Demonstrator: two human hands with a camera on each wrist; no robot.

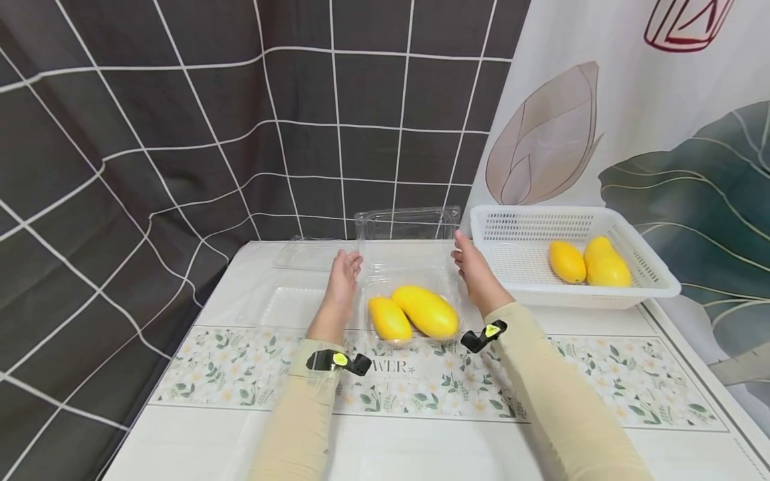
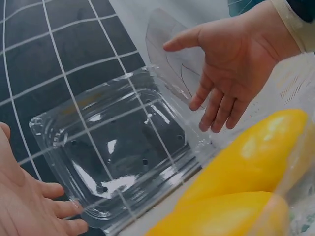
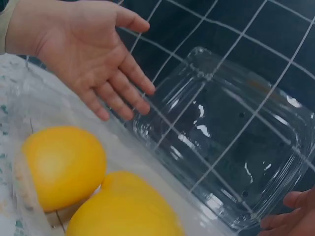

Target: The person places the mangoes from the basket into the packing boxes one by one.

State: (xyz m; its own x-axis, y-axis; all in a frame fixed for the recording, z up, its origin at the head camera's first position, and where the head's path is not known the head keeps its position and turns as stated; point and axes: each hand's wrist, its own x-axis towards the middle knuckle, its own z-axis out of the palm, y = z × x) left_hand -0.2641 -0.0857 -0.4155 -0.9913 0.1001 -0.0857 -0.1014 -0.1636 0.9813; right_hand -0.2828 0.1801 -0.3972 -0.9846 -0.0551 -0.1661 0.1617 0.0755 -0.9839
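Two yellow mangoes (image 1: 425, 311) lie side by side in the base of a clear plastic clamshell box (image 1: 409, 268). Its lid (image 2: 123, 142) stands raised at the back, hinged to the base. My left hand (image 1: 343, 280) is held at the left side of the box, fingers extended and palm turned inward. On the opposite side my right hand (image 1: 478, 272) is held the same way, thumb apart in the left wrist view. Neither hand grips anything; whether the fingertips touch the lid's edges I cannot tell.
To the left lies another open clear box (image 1: 295, 304), its lid (image 1: 313, 254) folded back. A white perforated basket (image 1: 511, 257) at the right holds more mangoes (image 1: 606, 264). A printed floral cloth (image 1: 228, 367) covers the table, with a dark checked curtain (image 1: 373, 153) behind.
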